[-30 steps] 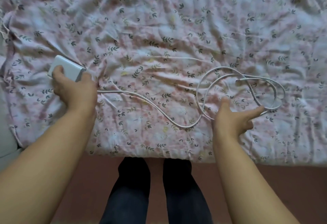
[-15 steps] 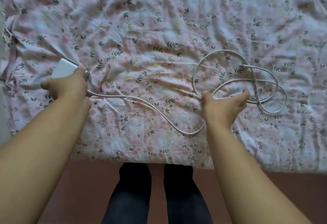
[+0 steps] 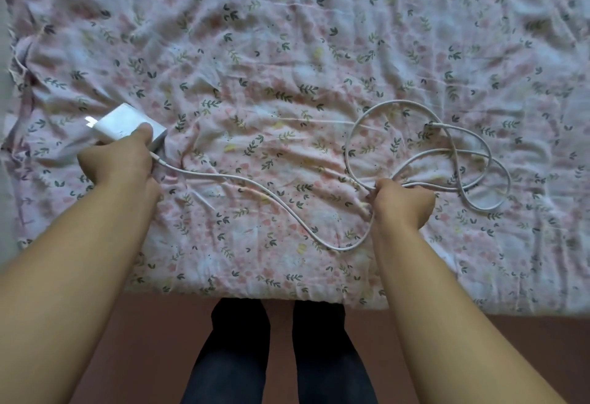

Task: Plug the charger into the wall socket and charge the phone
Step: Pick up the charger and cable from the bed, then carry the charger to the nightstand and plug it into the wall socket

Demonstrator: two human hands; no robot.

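A white charger block (image 3: pixel 123 126) with metal prongs pointing left is lifted slightly off the bed at the left, and my left hand (image 3: pixel 118 164) grips it from below. Its white cable (image 3: pixel 255 185) runs right across the sheet, dips toward the bed's front edge, then coils into loose loops (image 3: pixel 447 154) at the right. My right hand (image 3: pixel 402 204) is closed around the cable where the loops cross. The cable's free plug end (image 3: pixel 429 125) lies among the loops. No phone or wall socket is in view.
The bed is covered by a wrinkled pink floral sheet (image 3: pixel 287 52). Its front edge runs above a reddish-brown floor (image 3: pixel 526 355), where my dark-clad legs (image 3: pixel 277 355) stand. A pale strip shows at the far left.
My left hand has closed on the charger and tipped it up, showing its prongs. My right hand went from open over the loops to closed on the cable.
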